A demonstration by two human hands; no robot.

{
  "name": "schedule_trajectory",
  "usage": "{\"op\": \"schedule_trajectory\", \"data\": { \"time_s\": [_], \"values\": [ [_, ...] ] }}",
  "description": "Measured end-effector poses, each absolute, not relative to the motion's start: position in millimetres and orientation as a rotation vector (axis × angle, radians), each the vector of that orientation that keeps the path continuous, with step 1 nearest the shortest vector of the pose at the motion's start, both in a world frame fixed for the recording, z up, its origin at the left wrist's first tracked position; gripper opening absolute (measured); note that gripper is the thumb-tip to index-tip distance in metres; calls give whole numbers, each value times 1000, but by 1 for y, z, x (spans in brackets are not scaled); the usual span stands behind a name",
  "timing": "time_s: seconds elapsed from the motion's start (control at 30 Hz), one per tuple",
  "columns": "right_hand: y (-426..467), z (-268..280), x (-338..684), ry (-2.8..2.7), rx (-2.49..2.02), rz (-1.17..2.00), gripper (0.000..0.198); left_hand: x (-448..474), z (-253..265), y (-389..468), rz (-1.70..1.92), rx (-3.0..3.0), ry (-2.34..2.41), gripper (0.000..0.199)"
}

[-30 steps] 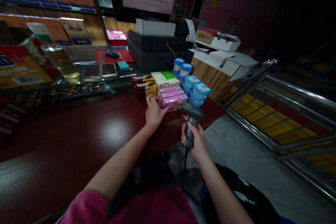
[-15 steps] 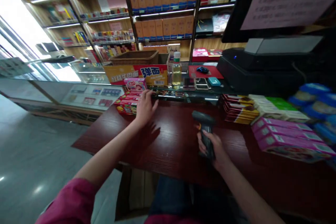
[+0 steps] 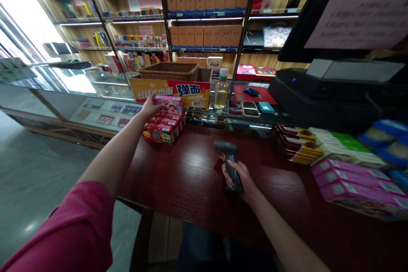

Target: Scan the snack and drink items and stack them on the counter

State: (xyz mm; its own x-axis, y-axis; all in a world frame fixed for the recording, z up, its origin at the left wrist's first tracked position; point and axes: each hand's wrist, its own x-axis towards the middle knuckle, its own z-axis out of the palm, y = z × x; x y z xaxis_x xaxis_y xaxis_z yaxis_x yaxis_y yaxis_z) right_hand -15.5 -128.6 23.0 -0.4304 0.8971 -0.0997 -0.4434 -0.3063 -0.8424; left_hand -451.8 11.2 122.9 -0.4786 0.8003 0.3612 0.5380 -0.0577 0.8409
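My right hand (image 3: 237,176) grips a dark barcode scanner (image 3: 230,159) by its handle, above the dark red wooden counter. The scanner's head points left. At the counter's far left, my left hand (image 3: 150,108) is closed around the left end of a small pink box (image 3: 170,104) with a cartoon picture, with some fingers hidden behind it. That box sits at the back of several red boxes (image 3: 165,129) lying side by side.
Behind stand a yellow noodle carton (image 3: 153,89), a wicker basket (image 3: 168,70) and a bottle of yellowish liquid (image 3: 221,91). Phones, a mouse (image 3: 251,92) and a monitor (image 3: 347,12) are further right. Pink boxes (image 3: 360,187) and brown-yellow packets (image 3: 298,144) line the counter's right side.
My left hand has moved left from above the red boxes and taken hold of the pink box's end. My right hand has shifted left with the scanner. The view has turned slightly.
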Motion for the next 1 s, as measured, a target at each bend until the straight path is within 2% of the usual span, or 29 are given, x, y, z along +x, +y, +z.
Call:
{"op": "schedule_trajectory", "data": {
  "time_s": [0.23,0.43,0.6,0.73,1.0],
  "values": [
    [-127,22,-16,-930,-740,1876,38,-440,129,-1,1693,1455,1791,51],
    [-126,21,-5,-877,-723,1786,39,-370,131,-38,1851,1735,1692,48],
    [-129,20,35,-848,-780,1652,39,-269,89,-78,1739,1966,1460,43],
    [-145,19,77,-863,-849,1571,41,-207,46,-100,1631,2148,1485,36],
    [-177,20,118,-921,-939,1508,39,-164,12,-111,1393,2358,1491,36]
  ]
}}
